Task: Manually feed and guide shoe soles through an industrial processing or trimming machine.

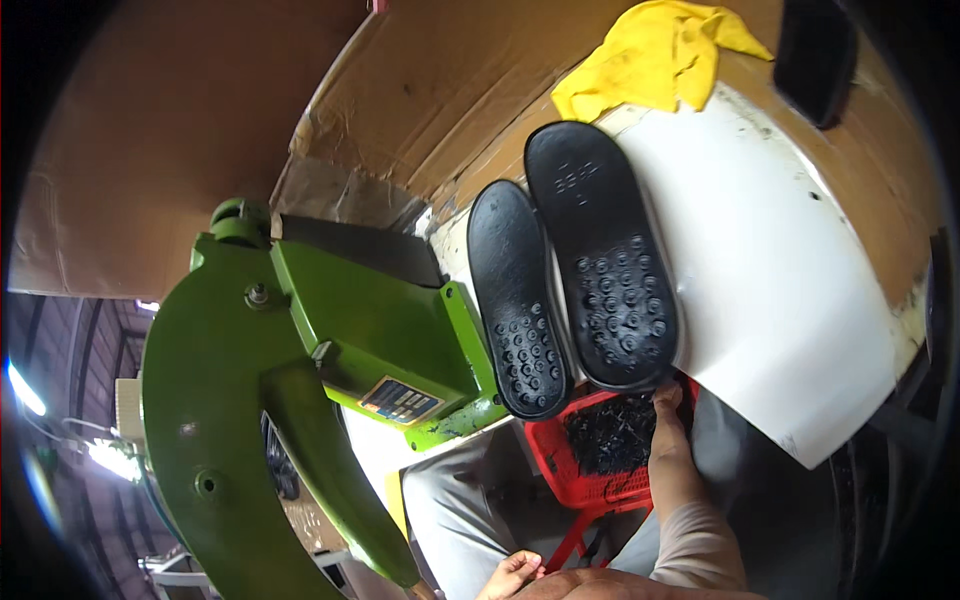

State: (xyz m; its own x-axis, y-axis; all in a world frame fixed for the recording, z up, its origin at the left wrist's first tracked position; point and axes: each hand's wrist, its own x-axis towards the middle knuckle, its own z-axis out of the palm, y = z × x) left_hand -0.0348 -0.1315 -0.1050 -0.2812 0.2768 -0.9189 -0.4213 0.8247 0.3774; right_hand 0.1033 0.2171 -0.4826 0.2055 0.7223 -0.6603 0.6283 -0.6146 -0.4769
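Observation:
Two black shoe soles lie side by side, studded toward their near ends. My right hand (668, 393) is at the near end of the larger sole (602, 235), gripping its edge, with most of its fingers hidden by the sole. To the left, the smaller sole (510, 290) touches the larger one; no hand is on it. Low in the view, above my lap, my left hand (513, 573) is closed with thumb and fingertips together. Whatever it may hold is too small to make out.
A green cast-metal machine (215, 400) stands at the left. Under the soles' near ends is a red plastic basket (545, 450) of black scraps (605, 435). A white sheet (770, 260) covers the table; a yellow cloth (650, 60) and a dark pad (815, 60) lie beyond. Cardboard (430, 90) walls the back.

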